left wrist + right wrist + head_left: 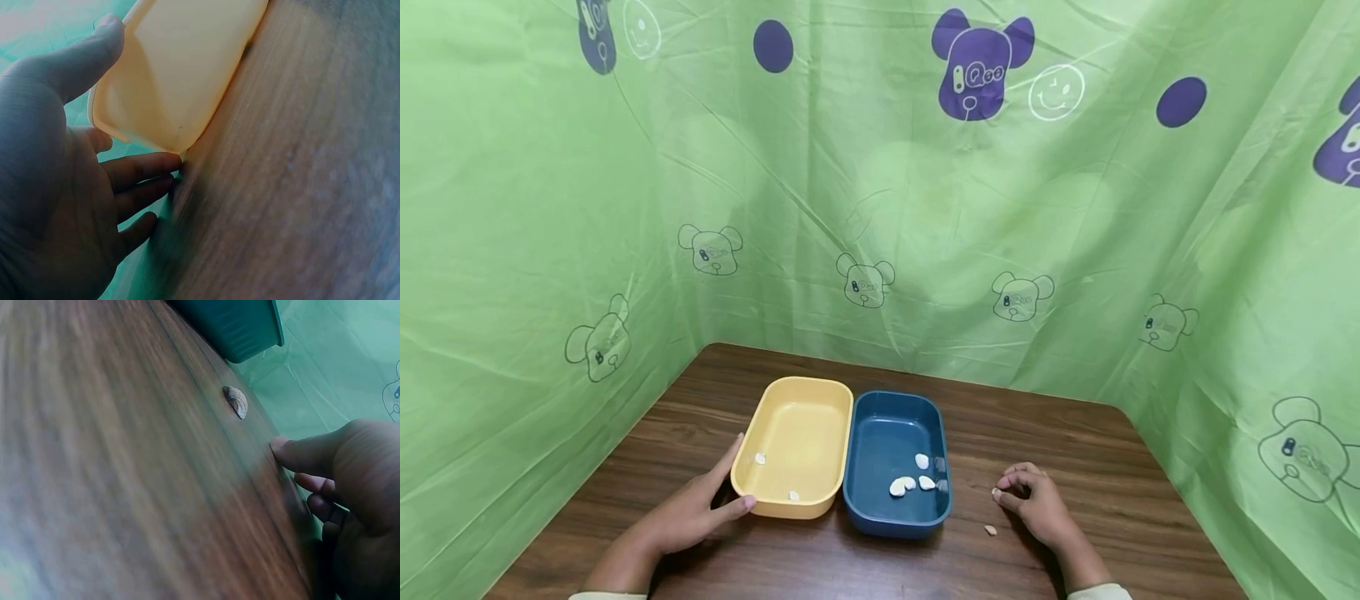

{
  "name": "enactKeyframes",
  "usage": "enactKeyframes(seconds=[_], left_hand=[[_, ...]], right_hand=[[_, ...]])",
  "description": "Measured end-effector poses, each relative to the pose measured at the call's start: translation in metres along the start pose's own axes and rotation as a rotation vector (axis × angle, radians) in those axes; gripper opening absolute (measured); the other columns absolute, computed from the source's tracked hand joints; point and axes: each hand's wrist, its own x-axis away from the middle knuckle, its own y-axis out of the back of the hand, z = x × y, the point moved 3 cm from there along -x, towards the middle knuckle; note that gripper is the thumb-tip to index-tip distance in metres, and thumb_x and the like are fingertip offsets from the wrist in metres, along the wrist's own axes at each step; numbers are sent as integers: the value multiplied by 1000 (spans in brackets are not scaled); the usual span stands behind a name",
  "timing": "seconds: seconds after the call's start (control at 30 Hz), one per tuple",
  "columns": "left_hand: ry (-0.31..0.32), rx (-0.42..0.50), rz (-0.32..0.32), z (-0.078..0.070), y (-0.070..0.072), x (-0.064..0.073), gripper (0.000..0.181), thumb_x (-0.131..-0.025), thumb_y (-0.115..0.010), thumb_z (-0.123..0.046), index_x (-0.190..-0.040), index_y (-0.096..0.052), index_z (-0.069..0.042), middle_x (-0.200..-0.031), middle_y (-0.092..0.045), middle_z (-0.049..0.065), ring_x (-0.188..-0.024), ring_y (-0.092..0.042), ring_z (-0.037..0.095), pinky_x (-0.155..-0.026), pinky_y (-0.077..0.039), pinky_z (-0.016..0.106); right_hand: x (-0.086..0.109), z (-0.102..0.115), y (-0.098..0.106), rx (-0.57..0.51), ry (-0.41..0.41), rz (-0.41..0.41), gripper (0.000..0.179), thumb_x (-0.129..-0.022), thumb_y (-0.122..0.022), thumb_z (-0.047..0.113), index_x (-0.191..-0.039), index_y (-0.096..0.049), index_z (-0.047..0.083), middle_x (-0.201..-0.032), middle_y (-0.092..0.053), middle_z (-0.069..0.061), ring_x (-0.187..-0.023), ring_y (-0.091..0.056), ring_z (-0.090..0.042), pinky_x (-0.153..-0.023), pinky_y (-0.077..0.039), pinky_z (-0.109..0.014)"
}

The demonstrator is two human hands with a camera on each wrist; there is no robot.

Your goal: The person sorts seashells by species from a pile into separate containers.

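Note:
My left hand (696,508) rests against the near left corner of a yellow tray (801,504), fingers extended along its side and thumb at the near wall. The left wrist view shows the fingers mostly straight beside the tray. Right of the dark blue tray (895,527), my right hand (1037,504) is low over the table, thumb and fingertips together on a small pale seashell (996,493). In the right wrist view the thumb hides that shell. A ribbed loose seashell (236,402) lies on the table close to this hand.
Several white shells (922,461) lie in the blue tray, and two small ones (761,458) in the yellow tray. The trays stand side by side on a brown wooden table (1037,417). Green printed cloth (925,208) hangs around the back and sides.

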Motion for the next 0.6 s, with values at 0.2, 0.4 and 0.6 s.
enactKeyframes(seconds=[0.2,0.4,0.6], left_hand=[[5,1,9,0,0,-1,103,-105,-72,-42,-178,-3,-16,-172,-37,30,-143,-57,52,-112,-48,70],[18,1,16,0,1,-1,103,-105,-72,-42,-178,-4,-17,-171,-39,30,-142,-58,51,-111,-50,67],[11,5,11,-2,1,-1,103,-104,-73,-41,-178,-6,-14,-171,-39,30,-142,-57,51,-111,-50,66]], right_hand=[[1,0,-1,26,13,1,8,-95,-85,10,-95,-77,10,-120,-69,-3,-119,-57,-18,-109,-43,-36],[1,1,-2,37,57,-34,8,-95,-83,8,-95,-75,11,-115,-70,-2,-115,-60,-18,-107,-41,-30],[2,1,-1,41,86,-65,9,-95,-83,8,-94,-75,11,-111,-71,-2,-114,-59,-18,-102,-38,-23]])
